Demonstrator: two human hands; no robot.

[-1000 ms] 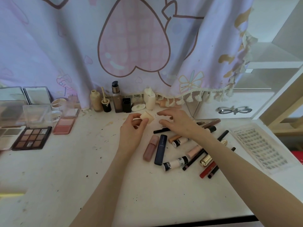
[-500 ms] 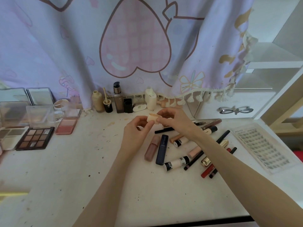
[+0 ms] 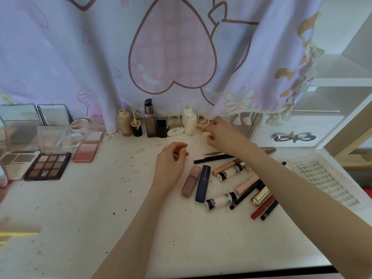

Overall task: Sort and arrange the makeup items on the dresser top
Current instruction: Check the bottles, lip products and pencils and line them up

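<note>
Makeup items are partly sorted across the table point(image 3: 80, 228): the palettes point(image 3: 47, 165) sit in a group at the left, and the bottles point(image 3: 150, 121) stand in a row along the back edge under the curtain point(image 3: 173, 53). What seems left, judging by the layout, is the loose heap of tubes and pencils point(image 3: 233, 184) on the right, lying crossed over one another, with a lash card point(image 3: 322, 178) just beyond them. The right hand point(image 3: 218, 133) reaches to the back row beside the white bottle point(image 3: 189, 122), its grip pinching a small beige sponge point(image 3: 206, 134) that appears about to join that row. The left hand point(image 3: 171, 160) hovers over the table near the heap, fingers loosely curled; whether they hold anything is unclear.
</note>
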